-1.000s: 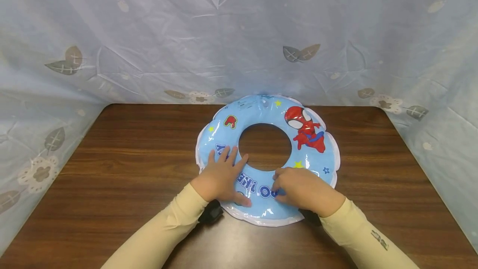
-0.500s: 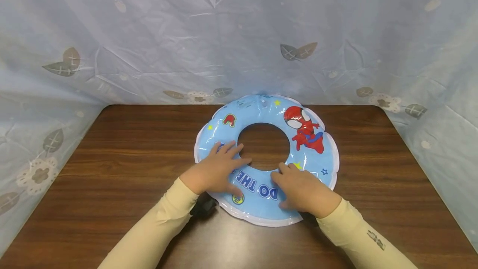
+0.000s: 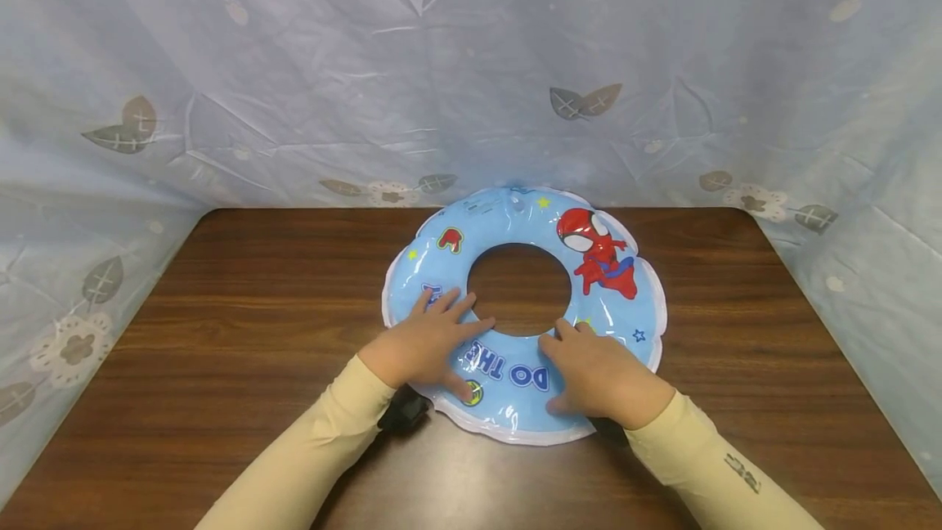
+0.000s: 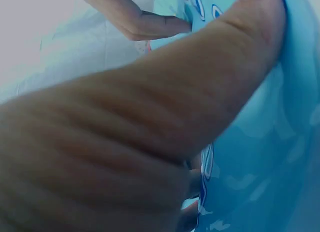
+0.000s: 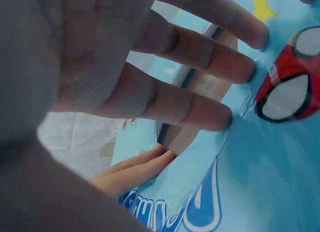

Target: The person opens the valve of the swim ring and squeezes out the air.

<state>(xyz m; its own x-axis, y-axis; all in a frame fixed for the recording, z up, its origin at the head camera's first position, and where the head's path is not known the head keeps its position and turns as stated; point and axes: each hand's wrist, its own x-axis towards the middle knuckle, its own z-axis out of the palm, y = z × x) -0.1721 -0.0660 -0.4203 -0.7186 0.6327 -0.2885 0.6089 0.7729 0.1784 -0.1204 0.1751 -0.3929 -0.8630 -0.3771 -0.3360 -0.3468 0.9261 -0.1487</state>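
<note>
1. Head view: an inflated light-blue swim ring [image 3: 515, 411] is lying on the brown wood-grain table [image 3: 257, 309], and its far side is reaching the table's far edge. The left hand [image 3: 427, 343] is resting on its near left part, fingers spread wide, gripping nothing. The right hand [image 3: 599, 370] is touching the near right part, fingers slightly bent, also without grip. Upside-down letters "DO THE" [image 3: 508, 366] are showing between them. A patterned curtain [image 3: 471, 64] is hanging behind.

2. Left wrist view: the left thumb [image 4: 200, 76] is extending across, its tip touching the blue vinyl; the other fingers are mostly hidden.

3. Right wrist view: the right fingers [image 5: 200, 109] are stretching apart, loosely open, their tips touching the ring near the Spider-Man figure [image 5: 290, 94].
</note>
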